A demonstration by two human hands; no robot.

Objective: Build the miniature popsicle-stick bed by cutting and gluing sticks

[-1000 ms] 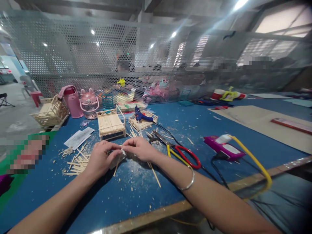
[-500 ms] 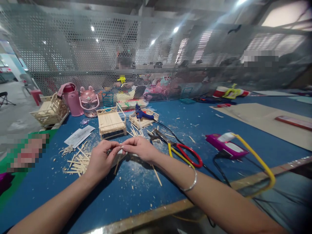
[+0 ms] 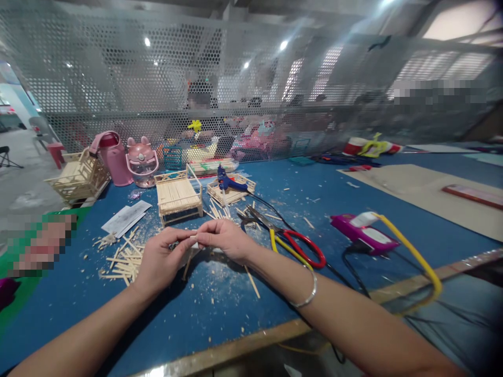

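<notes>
My left hand (image 3: 159, 257) and my right hand (image 3: 223, 240) meet fingertip to fingertip above the blue table. Both are closed in a pinch on a small pale wooden stick (image 3: 193, 234), which the fingers mostly cover. A thin stick end (image 3: 186, 271) shows below the left fingers; whether it joins the pinched piece I cannot tell. To the left of my left hand lies a heap of short wooden sticks (image 3: 124, 264). Just beyond the hands stands a miniature wooden bed (image 3: 178, 195). A blue glue gun (image 3: 231, 183) rests on a small stick frame (image 3: 214, 191) behind my right hand.
Scissors with red handles (image 3: 304, 248) and pliers with yellow grips (image 3: 274, 242) lie beside my right forearm. A purple device (image 3: 363, 235) with a yellow bar sits farther right. Pink bottles (image 3: 116, 159) and another stick model (image 3: 80, 175) stand at the back left, before a perforated screen (image 3: 157, 94).
The view has shifted very slightly. Both hands keep the same pinch at nearly the same spot, and the things on the table have not moved.
</notes>
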